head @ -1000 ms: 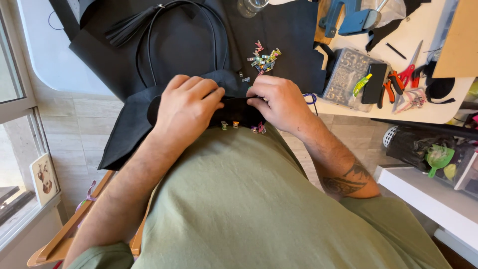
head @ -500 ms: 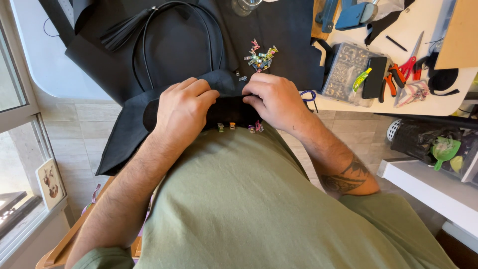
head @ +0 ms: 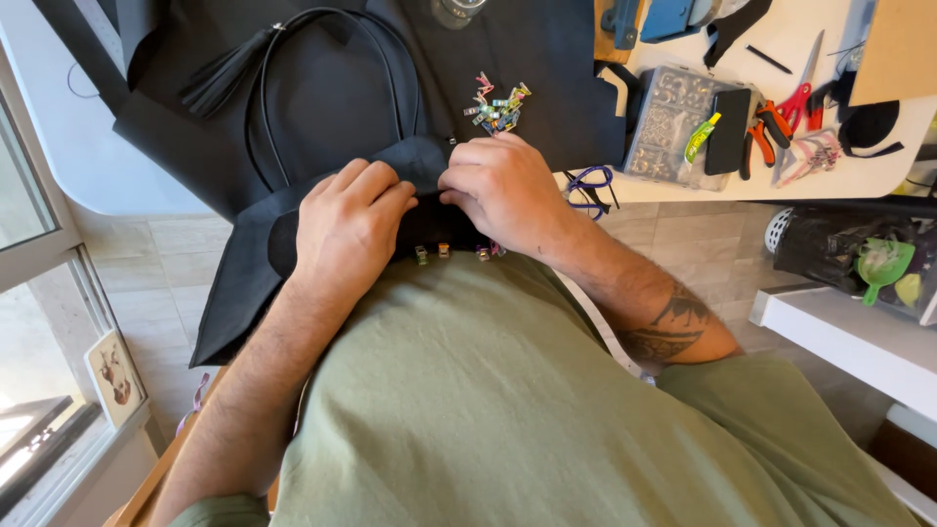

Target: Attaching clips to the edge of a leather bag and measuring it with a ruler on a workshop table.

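Both my hands press on a folded piece of black fabric [head: 244,263] at the table's near edge, against my green shirt. My left hand [head: 351,224] lies curled over the fold. My right hand [head: 503,190] pinches the fabric's edge beside it. A few small coloured clips [head: 454,252] sit along the fabric's lower edge under my hands. A pile of loose coloured clips [head: 498,105] lies just beyond my right hand. A black bag with long handles [head: 322,88] and a tassel [head: 220,78] spreads across the table behind.
To the right lie a clear box of metal parts [head: 664,122], a black phone [head: 729,132], orange pliers [head: 766,132], red scissors [head: 802,93] and a purple cord [head: 590,185]. A window [head: 29,322] is at the left, a white shelf [head: 859,342] at the right.
My hands have stayed on the fabric fold; the right hand's fingers shifted slightly along the edge. The view moved a little.
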